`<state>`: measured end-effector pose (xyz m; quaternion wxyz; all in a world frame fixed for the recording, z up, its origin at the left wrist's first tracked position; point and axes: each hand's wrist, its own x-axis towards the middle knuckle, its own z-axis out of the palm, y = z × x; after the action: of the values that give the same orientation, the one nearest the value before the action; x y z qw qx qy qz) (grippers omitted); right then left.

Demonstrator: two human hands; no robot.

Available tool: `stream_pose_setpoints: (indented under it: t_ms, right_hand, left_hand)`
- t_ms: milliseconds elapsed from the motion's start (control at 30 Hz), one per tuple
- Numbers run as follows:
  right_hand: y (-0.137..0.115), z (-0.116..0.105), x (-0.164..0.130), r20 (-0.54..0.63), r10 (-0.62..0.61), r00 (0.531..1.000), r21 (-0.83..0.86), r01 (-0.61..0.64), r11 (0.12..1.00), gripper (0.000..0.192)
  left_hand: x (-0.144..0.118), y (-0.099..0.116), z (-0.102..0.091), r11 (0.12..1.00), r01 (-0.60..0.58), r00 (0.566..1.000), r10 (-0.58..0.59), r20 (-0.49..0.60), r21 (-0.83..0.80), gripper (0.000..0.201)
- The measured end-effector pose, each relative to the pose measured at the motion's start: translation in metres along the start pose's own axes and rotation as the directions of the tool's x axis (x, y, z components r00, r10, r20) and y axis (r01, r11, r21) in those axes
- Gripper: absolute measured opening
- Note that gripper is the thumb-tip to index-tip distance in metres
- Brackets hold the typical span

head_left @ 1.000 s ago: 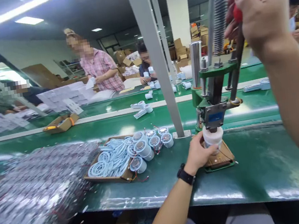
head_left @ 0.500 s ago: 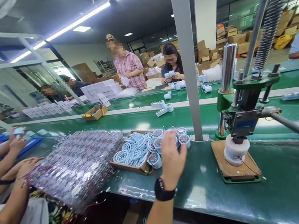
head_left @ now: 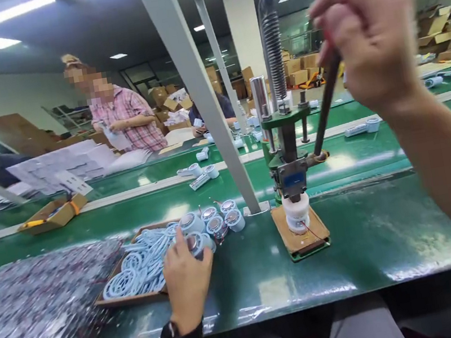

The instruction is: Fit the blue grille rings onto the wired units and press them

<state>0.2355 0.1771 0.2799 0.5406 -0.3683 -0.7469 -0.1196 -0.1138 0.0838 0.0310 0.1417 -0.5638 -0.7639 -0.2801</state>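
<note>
Metal press lever [head_left: 326,101] | right hand [head_left: 367,38] gripping (no legible writing)

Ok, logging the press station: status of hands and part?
Right hand gripping press lever. Left hand on round part. White part under ram.

Left of the press: my left hand [head_left: 187,280] sits on a cardboard tray [head_left: 142,293] of blue rings, with small round speaker parts [head_left: 212,222] crowded just behind it.
Middle: I see bare green table [head_left: 374,242] between tray and hand press [head_left: 293,181], but the slanted grey post [head_left: 202,104] stands there.
Right of the press: open table; my right hand [head_left: 367,38] grips the lever [head_left: 326,104] above it.
Far left: a silvery heap [head_left: 31,320] blocks my way.
</note>
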Motion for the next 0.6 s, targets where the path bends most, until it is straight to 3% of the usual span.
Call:
stream_pose_setpoints:
  t_ms: [67,133,200,267,300,367,433,500,600]
  right_hand:
    - [0.001,0.004,0.009,0.104,-0.007,0.995,-0.078,0.015,0.997,0.080]
    - [-0.001,0.012,-0.008,0.109,-0.008,0.994,-0.073,0.016,0.997,0.070]
    - [-0.006,0.025,-0.057,-0.053,0.017,0.998,0.054,-0.014,0.998,0.056]
    - [-0.013,0.044,-0.127,-0.233,0.166,0.958,0.239,-0.109,0.965,0.057]
    - [-0.014,0.055,-0.163,-0.268,0.222,0.937,0.293,-0.141,0.946,0.062]
    - [-0.013,0.081,-0.225,-0.109,0.351,0.930,0.326,-0.300,0.896,0.083]
    - [-0.007,0.105,-0.264,0.108,0.486,0.867,0.276,-0.496,0.823,0.101]
    - [-0.001,0.123,-0.280,0.249,0.598,0.762,0.184,-0.644,0.743,0.106]
    - [0.003,0.138,-0.280,0.259,0.704,0.661,0.100,-0.744,0.661,0.101]
  left_hand:
    - [-0.018,0.005,-0.007,0.997,-0.065,0.997,0.067,0.025,-0.051,0.061]
    - [-0.037,0.014,-0.011,0.988,-0.118,0.985,0.130,0.116,-0.103,0.050]
    - [-0.053,0.027,-0.009,0.983,-0.142,0.955,0.166,0.245,-0.113,0.042]
    - [-0.063,0.042,-0.002,0.985,-0.144,0.922,0.168,0.350,-0.093,0.035]
    - [-0.065,0.050,0.003,0.986,-0.142,0.913,0.162,0.375,-0.083,0.033]
    - [-0.066,0.065,0.015,0.989,-0.131,0.914,0.147,0.378,-0.069,0.033]
    - [-0.062,0.074,0.026,0.988,-0.130,0.924,0.150,0.351,-0.080,0.049]
    - [-0.055,0.076,0.032,0.981,-0.154,0.934,0.184,0.306,-0.121,0.063]
    - [-0.040,0.062,0.032,0.950,-0.216,0.945,0.262,0.196,-0.226,0.061]
